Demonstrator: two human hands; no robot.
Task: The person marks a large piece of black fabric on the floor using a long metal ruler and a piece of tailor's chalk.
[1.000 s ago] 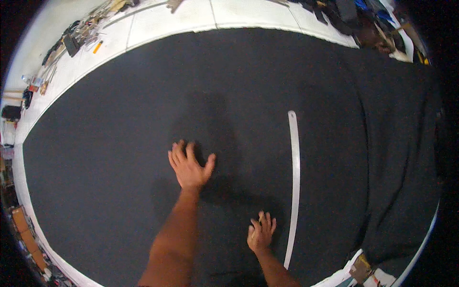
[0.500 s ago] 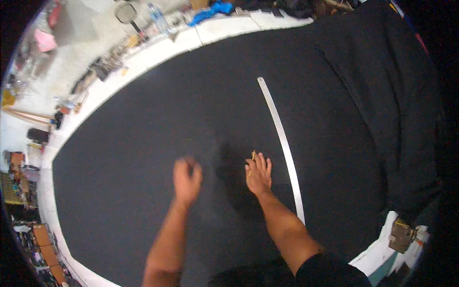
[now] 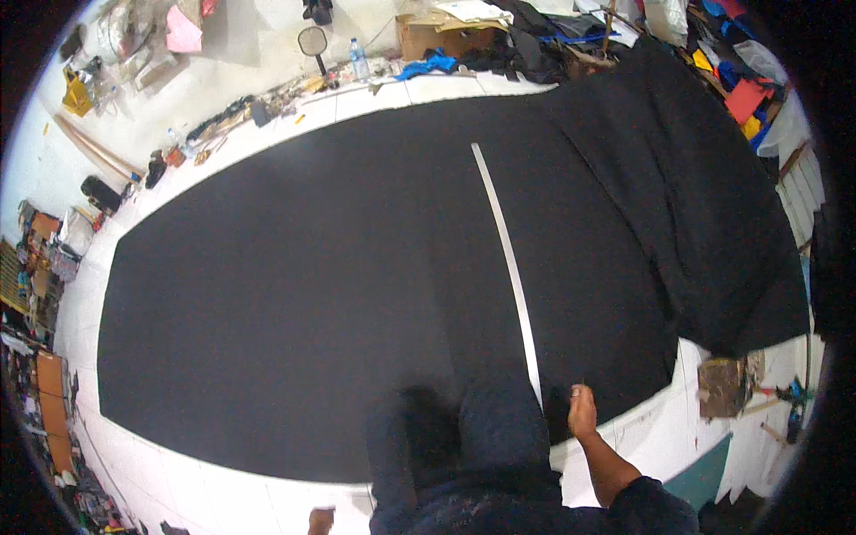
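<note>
A large black cloth [image 3: 294,276] lies spread flat over white floor tiles. Across it runs a long pale metal ruler [image 3: 506,250], its near end beside my dark-trousered knee [image 3: 504,419]. Over the cloth's near right part, just right of that ruler end, is my right hand [image 3: 582,412]. Its fingers are curled closed; whatever they hold is too small to make out. My left hand [image 3: 321,521] shows only partly at the lower edge, off the cloth and above the tiles, its fingers not clear.
Bunched black cloth [image 3: 713,223] lies in folds at the right. A brown block-like object [image 3: 720,388] and a green sheet [image 3: 700,473] are at near right. Along the wall stand a bottle [image 3: 358,61], a cardboard box [image 3: 446,37] and blue cloth [image 3: 426,66]. Clutter lines the left.
Both hands have drawn back toward me from the middle of the cloth, the right one also rightward. The view has shifted, showing my knees and more floor. The yellow stick in my right hand no longer shows.
</note>
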